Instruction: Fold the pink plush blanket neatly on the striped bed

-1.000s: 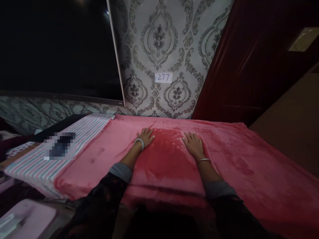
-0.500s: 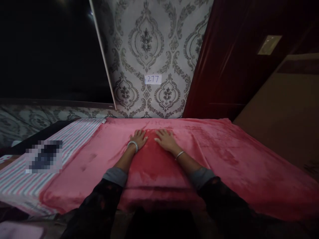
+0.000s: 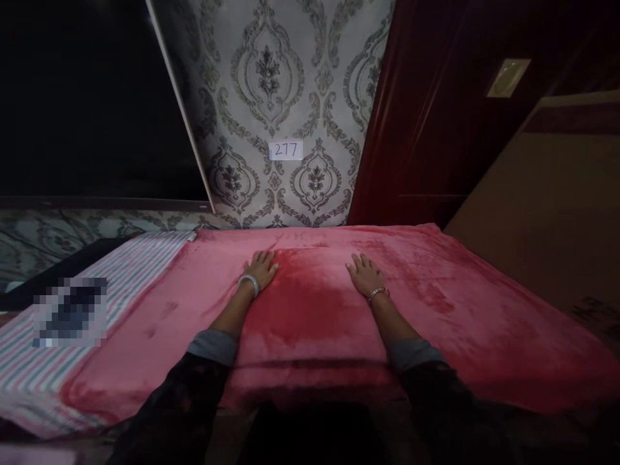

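Observation:
A pinkish-red plush blanket is spread over the surface before me, with a darker brushed patch in its middle. My left hand lies flat on it at the left border of that patch, fingers apart, a pale bangle at the wrist. To the right of the patch, my right hand rests palm down on the blanket with fingers spread, a silvery bracelet on its wrist. Neither hand holds anything. A shallow crease runs across the blanket near its front edge.
Under the blanket's left side lies a striped cloth, bearing a blurred-out dark object. A large dark screen stands at back left. Patterned wallpaper carries a paper label reading 277. At right are a dark red panel and a cardboard box.
My right hand has slid rightward across the blanket, away from my left hand, and the gap between them is wider. The camera view has shifted slightly.

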Demonstrator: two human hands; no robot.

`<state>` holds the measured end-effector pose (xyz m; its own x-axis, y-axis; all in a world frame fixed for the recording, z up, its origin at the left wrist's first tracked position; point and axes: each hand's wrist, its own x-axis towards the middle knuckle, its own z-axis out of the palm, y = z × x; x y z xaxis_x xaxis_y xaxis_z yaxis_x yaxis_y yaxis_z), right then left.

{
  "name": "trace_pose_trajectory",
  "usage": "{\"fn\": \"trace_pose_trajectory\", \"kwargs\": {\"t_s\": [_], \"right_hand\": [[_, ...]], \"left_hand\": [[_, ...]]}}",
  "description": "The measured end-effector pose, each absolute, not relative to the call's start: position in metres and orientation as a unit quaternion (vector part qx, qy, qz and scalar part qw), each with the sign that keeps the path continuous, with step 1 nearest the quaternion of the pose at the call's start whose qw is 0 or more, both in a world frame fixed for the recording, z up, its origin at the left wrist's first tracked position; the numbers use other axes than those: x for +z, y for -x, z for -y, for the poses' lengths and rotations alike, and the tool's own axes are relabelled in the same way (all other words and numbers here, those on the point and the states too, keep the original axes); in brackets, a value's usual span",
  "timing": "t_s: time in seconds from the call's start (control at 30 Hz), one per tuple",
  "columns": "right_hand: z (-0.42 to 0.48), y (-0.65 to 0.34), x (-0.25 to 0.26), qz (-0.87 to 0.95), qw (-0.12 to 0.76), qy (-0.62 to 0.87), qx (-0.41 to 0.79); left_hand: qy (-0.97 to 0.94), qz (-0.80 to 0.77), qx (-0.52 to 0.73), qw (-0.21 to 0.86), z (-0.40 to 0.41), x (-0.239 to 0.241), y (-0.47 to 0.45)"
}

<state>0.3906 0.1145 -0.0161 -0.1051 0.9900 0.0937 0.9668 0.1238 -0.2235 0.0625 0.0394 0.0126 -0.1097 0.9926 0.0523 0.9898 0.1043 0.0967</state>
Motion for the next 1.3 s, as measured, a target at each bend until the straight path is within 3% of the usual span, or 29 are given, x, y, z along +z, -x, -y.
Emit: {"fn": "trace_pose_trajectory", "kwargs": {"t_s": [0.3,0.53,0.97,1.3], "right_hand": [[-0.114,-0.387,-0.023,0.736,0.138,0.661,0.053],[-0.110,-0.387,-0.024,0.740,0.135,0.658,0.035],[-0.109,-0.387,-0.025,0.737,0.117,0.665,0.026],[-0.108,-0.387,-0.017,0.731,0.108,0.672,0.044]], "left_hand": [[-0.645,-0.763,0.041,0.017,-0.048,0.055,-0.116],[-0.750,-0.656,0.043,0.078,-0.068,0.026,-0.206],[-0.603,-0.795,0.016,0.064,-0.051,0.025,-0.054],[-0.607,-0.792,0.041,0.057,-0.049,0.016,-0.044]]}}
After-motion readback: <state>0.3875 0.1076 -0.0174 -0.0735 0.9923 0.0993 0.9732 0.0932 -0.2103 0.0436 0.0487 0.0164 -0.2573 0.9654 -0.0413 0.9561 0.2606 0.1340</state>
